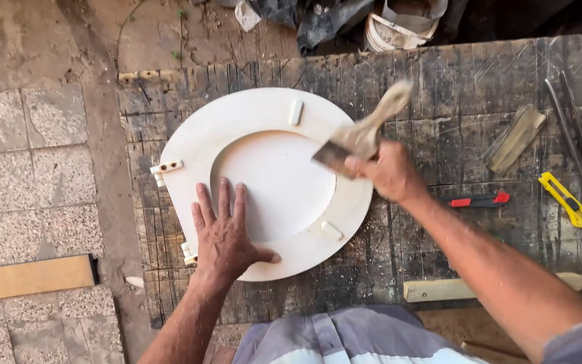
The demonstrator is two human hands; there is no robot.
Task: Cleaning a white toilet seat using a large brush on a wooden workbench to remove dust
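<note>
- Head view: we saw a white toilet seat [264, 182] lying flat, underside up, on the scarred dark workbench [466, 87]; pale bumpers and hinge fittings showed.
- Our left hand [225, 232] lay open, fingers spread, pressing the seat's rim.
- Our right hand [389, 172] gripped a worn paintbrush [362, 135], blurred, above the seat.
- A yellow utility knife [564, 199] lay well apart.

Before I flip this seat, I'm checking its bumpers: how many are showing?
2: one bumper on the far rim, one bumper on the near rim right of the left hand. Hands may hide others.
</note>
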